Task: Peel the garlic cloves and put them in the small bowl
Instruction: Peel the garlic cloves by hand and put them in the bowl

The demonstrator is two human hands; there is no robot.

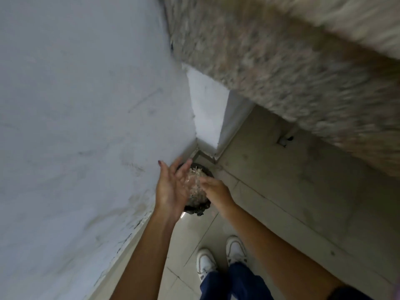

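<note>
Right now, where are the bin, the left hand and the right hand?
bin (pixel 200 210): head view, black bag at near rim.
left hand (pixel 171 189): head view, palm.
right hand (pixel 216 189): head view, back of hand.

Both hands hover over a lined bin (pixel 198 207) holding garlic skins (pixel 195 185), left hand (pixel 171 187) beside right hand (pixel 213 188). Wall (pixel 86 126) left, countertop (pixel 292 68) ahead-right, shoes (pixel 220 254) behind.
</note>
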